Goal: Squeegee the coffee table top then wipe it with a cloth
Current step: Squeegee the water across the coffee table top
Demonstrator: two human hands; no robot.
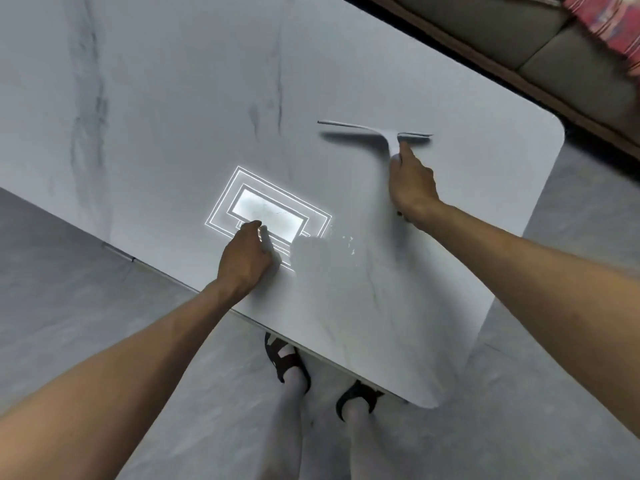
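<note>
Head view, looking down over a pale marble-patterned coffee table top (166,98). Nearest the camera, two feet in dark sandals (289,362) stand on the grey floor (69,289) just at the table's near edge. Beyond them, the left hand (246,261) rests on the slab close to that edge, knuckles up and fingers curled loosely together, pressing on the surface and holding nothing that can be seen. It overlaps the bright reflection of a rectangular ceiling light (266,209); a few small glints just right of it may be droplets, though this cannot be confirmed. Farther out and toward the right end of the table, the right hand (410,183) is clamped around the handle of a white squeegee (377,129), fingers wrapped tight. The blade lies across the slab, apparently in contact with it or nearly so, its shadow directly beneath. Farthest away, a grey sofa (554,57) with a red patterned fabric (609,22) runs past the far edge. Judged from this arrangement, the squeegee stage is in progress, with the blade at the far part of a stroke. No cloth appears anywhere in view, so the wiping stage appears wholly outstanding. How much of the top is already squeegeed cannot be told.
</note>
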